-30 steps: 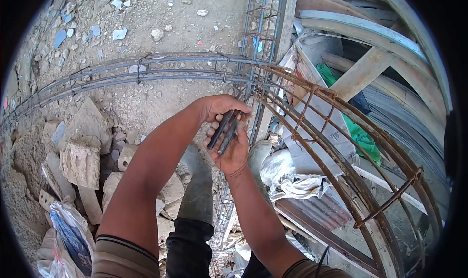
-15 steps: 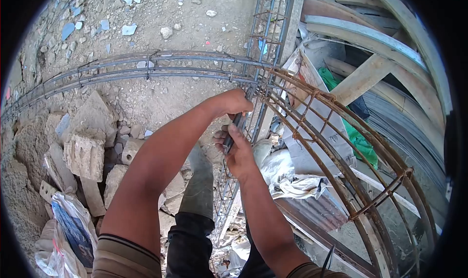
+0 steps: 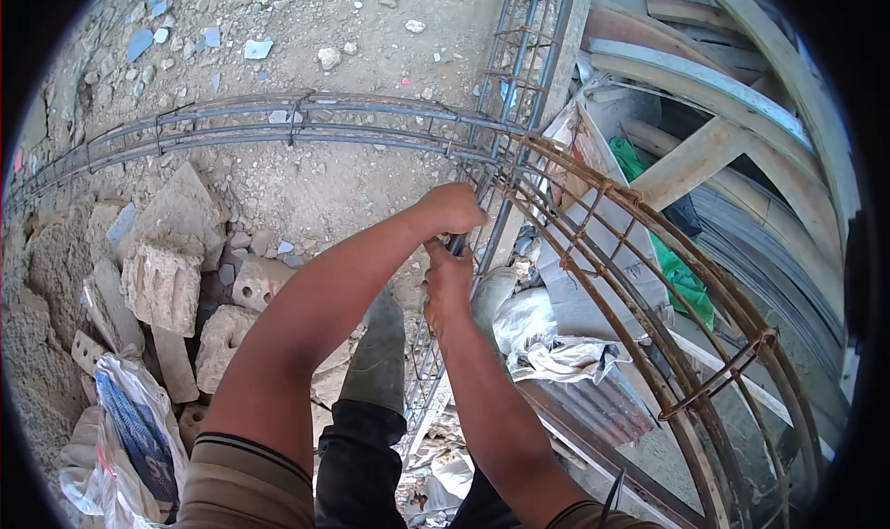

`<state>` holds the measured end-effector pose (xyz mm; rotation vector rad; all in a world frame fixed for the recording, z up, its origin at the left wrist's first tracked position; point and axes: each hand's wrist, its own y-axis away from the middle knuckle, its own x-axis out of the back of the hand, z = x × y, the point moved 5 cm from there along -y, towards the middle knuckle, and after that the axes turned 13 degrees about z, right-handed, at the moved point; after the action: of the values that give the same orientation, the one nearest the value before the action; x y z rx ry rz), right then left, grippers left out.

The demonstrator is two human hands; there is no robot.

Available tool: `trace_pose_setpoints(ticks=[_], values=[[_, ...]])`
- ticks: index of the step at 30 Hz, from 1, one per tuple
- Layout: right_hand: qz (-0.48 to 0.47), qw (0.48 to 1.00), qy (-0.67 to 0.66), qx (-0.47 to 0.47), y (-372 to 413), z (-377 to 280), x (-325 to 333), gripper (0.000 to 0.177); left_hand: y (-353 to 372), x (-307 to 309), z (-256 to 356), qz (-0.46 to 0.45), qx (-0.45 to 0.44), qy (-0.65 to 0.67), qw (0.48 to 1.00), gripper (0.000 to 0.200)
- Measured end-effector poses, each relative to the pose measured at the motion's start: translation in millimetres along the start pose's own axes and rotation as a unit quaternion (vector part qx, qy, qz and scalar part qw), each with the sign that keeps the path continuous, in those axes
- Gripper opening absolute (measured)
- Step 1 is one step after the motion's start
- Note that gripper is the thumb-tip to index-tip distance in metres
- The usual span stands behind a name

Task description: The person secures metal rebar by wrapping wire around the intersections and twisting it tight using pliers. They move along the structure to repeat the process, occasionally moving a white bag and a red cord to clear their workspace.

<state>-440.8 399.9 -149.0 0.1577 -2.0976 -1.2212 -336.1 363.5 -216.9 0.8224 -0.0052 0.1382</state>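
Observation:
My left hand [image 3: 456, 209] is closed in a fist close to the joint where the steel rebar cages [image 3: 371, 140] cross. Its fingertips are turned away from me, so what they hold is hidden. Just below it, my right hand [image 3: 448, 283] is wrapped around a dark, rod-like tool handle [image 3: 457, 243]. Only a short piece of that handle shows between the two hands; its working end is out of sight. A rusty rebar cage [image 3: 593, 195] runs from the joint toward the lower right. Beneath my hands continues an upright cage [image 3: 428, 367].
Broken concrete blocks [image 3: 167, 279] are heaped at the left, with a torn white sack [image 3: 139, 436] below them. Curved wooden frames [image 3: 705, 149] and a green sheet [image 3: 681, 283] lie at the right. My boots [image 3: 375, 357] stand among rubble beside a crumpled silvery sack [image 3: 528, 320].
My right hand has moved up toward the left one, and its fingers, loosely curled before, have closed around the handle. My left hand stays near the joint; the view has shifted slightly.

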Motion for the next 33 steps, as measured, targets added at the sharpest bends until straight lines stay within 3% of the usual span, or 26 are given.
trace_pose_setpoints(ticks=[1,2,3,4,5,6,8,9,10,11,12,13,15,16,17,19,21,23,26,30,32,33], values=[[0.000,1.000,-0.004,0.003,-1,-2,4,0.017,-7,-3,-9,-0.040,0.085,0.139,0.986,0.037],[-0.080,0.993,-0.084,-0.019,-1,-2,9,0.022,0,0,-13,-0.102,0.080,0.286,0.949,0.038],[-0.156,0.974,-0.159,-0.046,2,-4,16,0.027,4,-8,-23,-0.103,0.084,0.294,0.947,0.038],[-0.235,0.916,-0.277,-0.170,4,-8,17,0.033,7,-16,-27,-0.136,0.119,0.402,0.898,0.038],[-0.235,0.917,-0.278,-0.164,2,-13,13,0.033,2,-23,-29,-0.165,0.148,0.502,0.836,0.038],[-0.278,0.892,-0.299,-0.195,8,-12,5,0.032,-2,-31,-27,-0.176,0.091,0.522,0.830,0.046],[-0.379,0.822,-0.370,-0.211,-13,15,1,0.031,-3,-38,-34,-0.157,0.086,0.515,0.839,0.049],[-0.378,0.822,-0.369,-0.213,-10,12,1,0.031,-1,-39,-35,-0.139,0.077,0.505,0.848,0.051],[-0.200,0.958,-0.174,-0.111,-22,14,11,0.031,-3,-37,-43,-0.056,0.085,0.422,0.901,0.053],[0.001,0.999,0.038,0.002,-25,8,31,0.032,5,-40,-45,-0.055,0.087,0.422,0.900,0.053],[0.113,0.958,0.110,0.238,-60,25,49,0.045,10,-32,-45,0.051,0.046,0.328,0.942,0.050],[0.116,0.957,0.106,0.244,-54,17,49,0.045,14,-21,-39,0.158,-0.003,0.225,0.962,0.047],[0.066,0.930,0.204,0.298,-32,3,37,0.057,17,-32,-31,0.202,-0.026,0.269,0.941,0.038],[0.039,0.949,0.255,0.182,-47,16,41,0.063,16,-39,-32,0.178,0.039,0.362,0.914,0.034],[0.040,0.949,0.250,0.191,-49,6,49,0.063,10,-39,-32,0.154,0.095,0.447,0.876,0.030],[-0.100,0.953,0.237,0.163,-51,-2,53,0.049,3,-29,-28,0.139,0.088,0.459,0.873,0.025],[-0.197,0.977,0.072,-0.041,-48,-8,68,0.044,-1,-28,-26,0.073,0.066,0.437,0.894,0.023],[-0.227,0.973,0.012,-0.039,-39,-22,75,0.036,-4,-29,-28,0.051,0.050,0.439,0.895,0.022],[-0.216,0.975,0.046,-0.016,-52,-12,74,0.032,1,-16,-53,0.160,0.148,0.471,0.854,0.019],[-0.191,0.981,0.015,-0.031,-47,12,59,0.029,24,-24,-86,0.187,0.199,0.439,0.856,0.017],[-0.162,0.983,0.073,0.036,-36,22,56,0.029,46,-16,-112,0.306,0.200,0.544,0.755,0.016],[-0.148,0.981,0.104,0.075,-29,25,55,0.029,61,-10,-124,0.347,0.197,0.535,0.745,0.016]])
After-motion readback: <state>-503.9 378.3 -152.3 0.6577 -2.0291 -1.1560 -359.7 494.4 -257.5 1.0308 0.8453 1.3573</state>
